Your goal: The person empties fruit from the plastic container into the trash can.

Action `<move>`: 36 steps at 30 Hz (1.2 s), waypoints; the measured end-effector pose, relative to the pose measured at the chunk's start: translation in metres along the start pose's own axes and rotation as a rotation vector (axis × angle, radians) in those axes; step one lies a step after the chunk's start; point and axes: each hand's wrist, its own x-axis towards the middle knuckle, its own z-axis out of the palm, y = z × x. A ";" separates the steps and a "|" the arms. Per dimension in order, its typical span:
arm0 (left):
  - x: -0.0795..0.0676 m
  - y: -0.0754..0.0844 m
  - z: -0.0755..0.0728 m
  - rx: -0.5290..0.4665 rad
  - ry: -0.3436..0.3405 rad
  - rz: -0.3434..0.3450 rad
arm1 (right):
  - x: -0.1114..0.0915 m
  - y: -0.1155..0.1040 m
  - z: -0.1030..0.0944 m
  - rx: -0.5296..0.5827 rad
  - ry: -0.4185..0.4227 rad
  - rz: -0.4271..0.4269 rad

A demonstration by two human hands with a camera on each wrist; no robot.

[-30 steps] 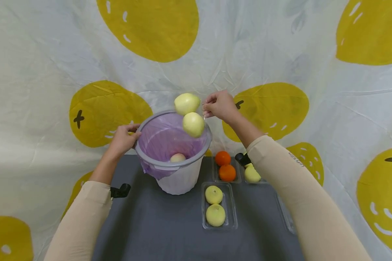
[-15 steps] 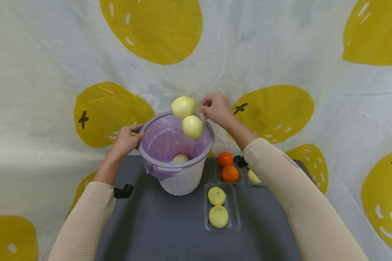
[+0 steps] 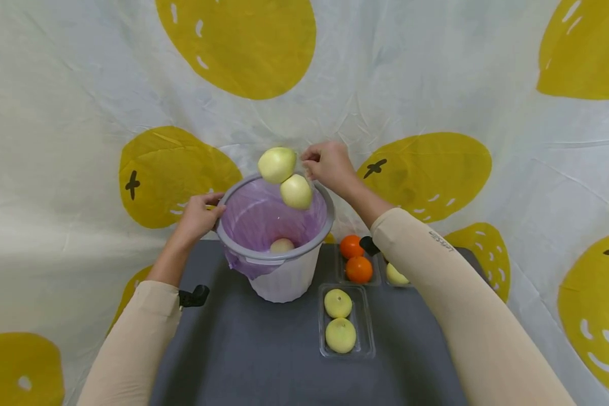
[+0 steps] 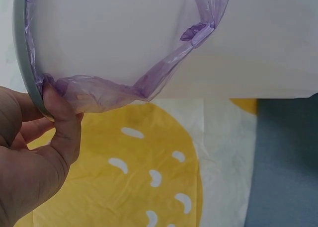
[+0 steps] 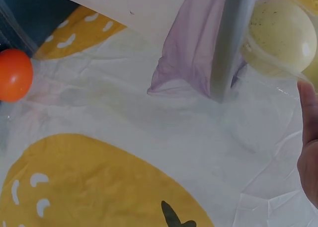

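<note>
Head only: fruit [image 3: 282,245] inside bin [image 3: 290,282]

One bin [image 3: 284,282], two orange fruits [image 3: 359,270], at least five yellow fruits [image 3: 296,192].

2 pale-yel. fruits [image 3: 296,192], 1 slightly higher, in clear tray [image 5: 293,74] abv. bin [image 3: 284,282]. Bin white, w/ grey rim [image 3: 271,257], purple liner [image 3: 243,220], 1 pale fruit [image 3: 282,245] inside; stands on desk [image 3: 243,361].
</note>
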 end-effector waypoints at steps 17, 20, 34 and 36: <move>0.002 0.000 0.000 0.002 -0.004 -0.002 | 0.005 0.005 0.007 -0.015 0.047 -0.066; 0.001 0.000 0.000 0.011 -0.002 0.003 | 0.005 0.005 0.007 -0.009 0.052 -0.074; 0.002 -0.004 0.000 0.024 0.008 -0.019 | 0.008 0.009 0.016 0.007 0.079 -0.117; 0.002 -0.004 0.000 0.027 0.010 -0.020 | 0.008 0.008 0.016 0.009 0.082 -0.120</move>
